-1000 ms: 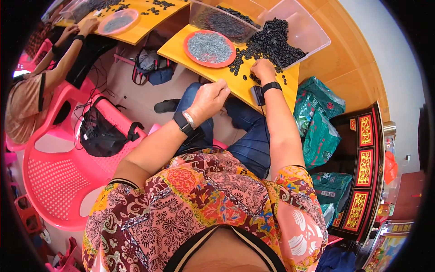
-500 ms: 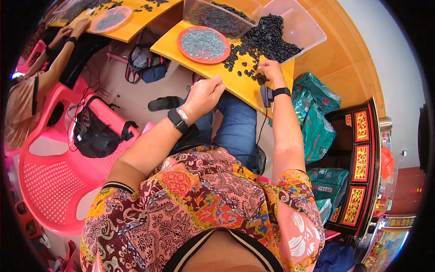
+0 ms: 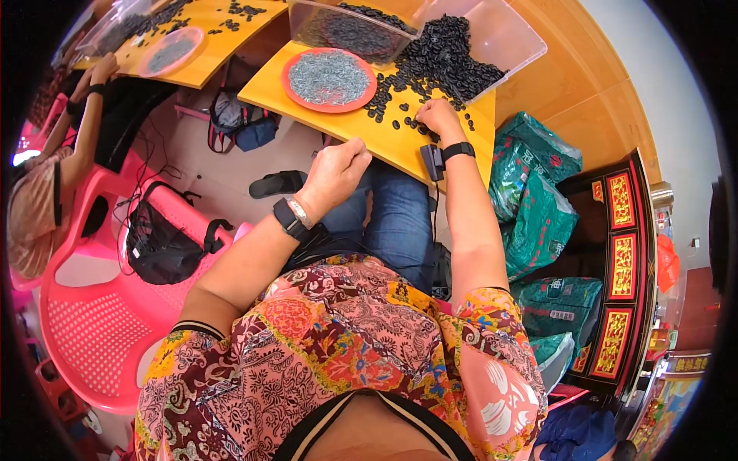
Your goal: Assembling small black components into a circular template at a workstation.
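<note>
My left hand (image 3: 336,174) is closed above my lap, just off the table's near edge, with its fingertips pressed together. Whatever it may hold is hidden. Over the table (image 3: 265,90), my right hand (image 3: 439,119) has its fingers bent down in a pinch among loose black oval pieces (image 3: 396,124). I cannot make out what lies between those fingers. Beyond it spreads a large heap of the same black pieces (image 3: 446,50). A round red plate (image 3: 330,109) to the left bears many small silvery metal pieces (image 3: 327,75).
A clear bin (image 3: 350,37) of black pieces stands behind the plate; another clear bin (image 3: 516,42) lies tipped at the heap. A small dark box (image 3: 432,163) with a cable hangs by my right wrist. Green bags (image 3: 538,223) lie right, a pink chair (image 3: 100,330) left. Another person works far left.
The view has shifted, moving the table leftward in it. My right hand has moved slightly left, uncovering loose black pieces to its right. My left hand sits a little lower, still closed.
</note>
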A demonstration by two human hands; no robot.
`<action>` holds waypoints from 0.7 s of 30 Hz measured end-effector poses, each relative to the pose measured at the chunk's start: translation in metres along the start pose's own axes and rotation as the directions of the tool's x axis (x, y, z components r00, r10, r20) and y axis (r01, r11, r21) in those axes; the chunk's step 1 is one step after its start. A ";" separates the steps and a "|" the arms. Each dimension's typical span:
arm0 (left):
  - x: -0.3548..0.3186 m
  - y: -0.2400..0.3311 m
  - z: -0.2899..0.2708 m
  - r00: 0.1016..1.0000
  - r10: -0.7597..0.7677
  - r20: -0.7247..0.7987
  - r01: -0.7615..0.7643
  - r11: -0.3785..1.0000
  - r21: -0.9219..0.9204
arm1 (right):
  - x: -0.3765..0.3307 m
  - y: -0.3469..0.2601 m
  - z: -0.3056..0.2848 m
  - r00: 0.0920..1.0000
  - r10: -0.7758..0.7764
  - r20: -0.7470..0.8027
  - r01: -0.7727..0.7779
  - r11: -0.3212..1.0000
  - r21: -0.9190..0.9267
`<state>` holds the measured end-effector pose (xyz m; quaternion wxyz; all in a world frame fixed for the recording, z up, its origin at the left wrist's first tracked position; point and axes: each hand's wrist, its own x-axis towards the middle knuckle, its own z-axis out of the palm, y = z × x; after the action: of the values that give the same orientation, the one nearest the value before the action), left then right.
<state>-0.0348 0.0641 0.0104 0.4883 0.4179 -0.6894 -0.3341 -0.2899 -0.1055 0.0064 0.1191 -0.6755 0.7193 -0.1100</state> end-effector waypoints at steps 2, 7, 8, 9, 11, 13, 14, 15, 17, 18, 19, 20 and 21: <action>0.000 0.000 0.000 1.000 -0.007 0.011 0.007 1.000 -0.012 | 0.001 -0.002 0.002 0.999 0.027 0.035 -0.027 1.000 -0.009; -0.004 -0.005 0.003 1.000 0.005 0.008 -0.005 1.000 -0.009 | -0.001 -0.013 -0.004 1.000 -0.025 0.004 0.026 0.992 -0.123; -0.004 -0.003 0.003 1.000 0.010 0.010 -0.010 1.000 -0.009 | 0.003 -0.009 -0.004 1.000 -0.024 -0.002 0.023 0.992 -0.122; -0.003 0.000 0.003 1.000 0.007 0.021 -0.007 1.000 -0.002 | 0.007 -0.006 -0.002 0.997 -0.059 -0.058 0.057 0.997 -0.043; -0.004 0.002 0.003 1.000 0.001 0.029 -0.001 1.000 0.008 | 0.011 -0.007 -0.001 0.989 -0.094 -0.114 0.099 0.994 0.035; -0.006 0.001 0.002 0.999 -0.026 0.030 0.027 1.000 -0.016 | 0.011 -0.014 0.000 0.982 -0.190 0.005 0.184 0.961 0.207; -0.007 0.001 0.002 0.999 -0.029 0.029 0.029 0.999 -0.015 | 0.011 -0.016 -0.001 0.981 -0.191 0.007 0.186 0.960 0.208; -0.007 0.001 0.003 0.999 -0.016 0.030 0.016 1.000 -0.005 | 0.012 -0.017 -0.004 0.984 -0.170 0.056 0.160 0.975 0.156; -0.007 0.001 0.003 0.999 -0.011 0.030 0.011 1.000 0.006 | 0.012 -0.017 -0.004 0.986 -0.131 0.102 0.120 0.987 0.108; -0.007 0.001 0.003 1.000 0.009 0.027 -0.009 1.000 -0.013 | 0.013 -0.016 -0.003 0.985 -0.131 0.108 0.119 0.987 0.108; -0.007 0.001 0.003 0.999 0.028 0.024 -0.028 0.999 -0.031 | 0.013 -0.015 -0.003 0.984 -0.140 0.111 0.125 0.983 0.137; -0.007 0.001 0.002 0.999 0.022 0.026 -0.021 0.999 -0.031 | 0.013 -0.015 -0.002 0.983 -0.148 0.112 0.129 0.978 0.166; -0.006 0.002 0.001 0.999 0.009 0.036 -0.008 1.000 -0.029 | 0.014 -0.015 -0.001 0.982 -0.163 0.097 0.147 0.978 0.148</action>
<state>-0.0354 0.0707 0.0093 0.4831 0.4016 -0.6952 -0.3494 -0.2766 -0.1200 0.0123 0.1960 -0.7246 0.6473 -0.1323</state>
